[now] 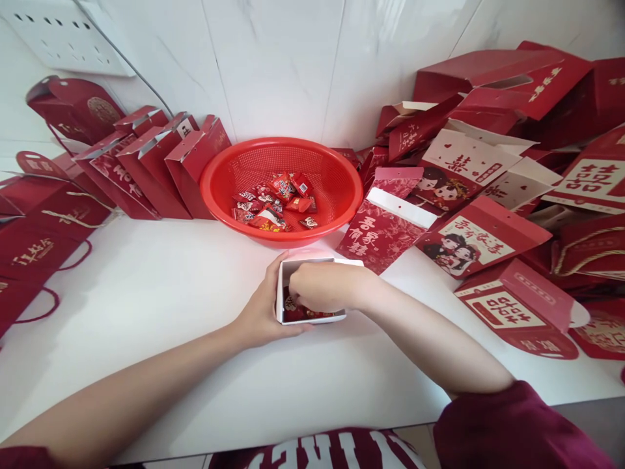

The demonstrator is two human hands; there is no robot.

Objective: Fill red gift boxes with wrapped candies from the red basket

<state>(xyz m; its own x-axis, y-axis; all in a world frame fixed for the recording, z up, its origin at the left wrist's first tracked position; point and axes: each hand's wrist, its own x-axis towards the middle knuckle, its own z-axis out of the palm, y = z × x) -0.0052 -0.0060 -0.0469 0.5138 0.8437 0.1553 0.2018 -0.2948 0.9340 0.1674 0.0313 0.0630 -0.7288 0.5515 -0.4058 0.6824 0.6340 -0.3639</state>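
Note:
In the head view, a small open-topped paper gift box [280,301] with white edges stands on the white table in front of me. My left hand [266,305] grips its left side, thumb along the near edge. My right hand [319,286] reaches down inside, fingers curled; their tips are partly hidden, so I cannot see what they hold. Red-wrapped candies [312,313] lie on the box's bottom, beneath that hand. Just behind the box sits a red plastic basket [336,189], with several wrapped candies [278,202] in it.
Several red cartons [156,163] stand at the back left, beside red bags [43,241] with cord handles. A pile of printed red boxes [478,234] covers the right side, and one red box [381,234] leans close to the basket. A power strip [68,39] is on the wall.

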